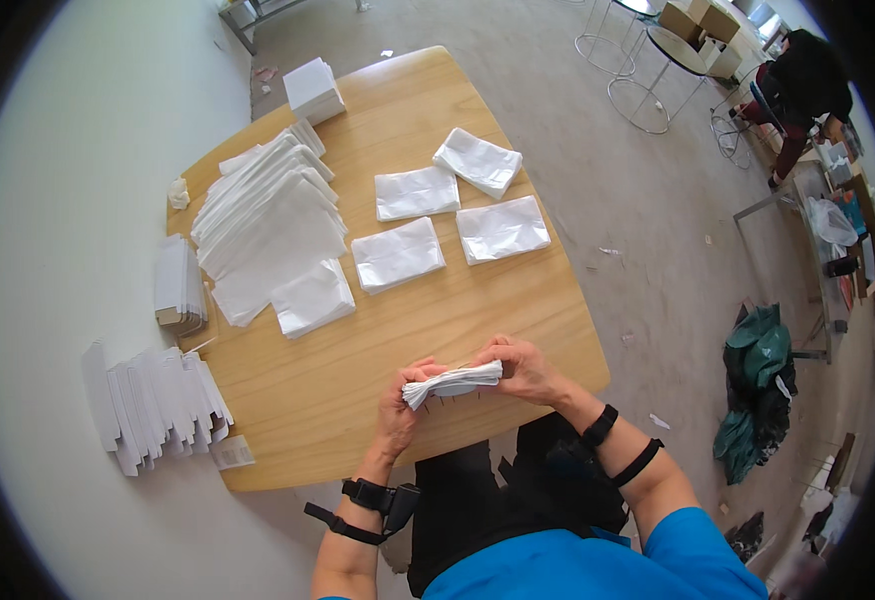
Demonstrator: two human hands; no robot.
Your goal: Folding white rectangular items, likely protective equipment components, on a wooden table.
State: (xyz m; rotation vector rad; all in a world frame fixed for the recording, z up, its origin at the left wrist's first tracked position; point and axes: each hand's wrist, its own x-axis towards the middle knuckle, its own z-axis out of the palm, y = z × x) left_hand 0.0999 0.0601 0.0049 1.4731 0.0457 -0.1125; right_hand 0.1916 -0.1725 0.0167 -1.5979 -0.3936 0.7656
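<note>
A bundle of thin white sheets or bags (455, 380) is held between my two hands above the near edge of the wooden table. My left hand (403, 405) grips its left end, and my right hand (523, 370) pinches its right end. The bundle stands edge-on and bows slightly. Farther off lie several flat white stacks: one stack (399, 255) nearest, another (504, 230) to its right, a third (417, 193) behind, and a skewed one (479, 162) at the far right.
A fanned pile of white sheets (273, 215) spreads over the table's left (308, 400). A white block stack (315, 90) stands at the far end. Folded white cartons (163, 410) lie along the wall. A person (803, 90) sits far right; a green bag (758, 350) is on the floor.
</note>
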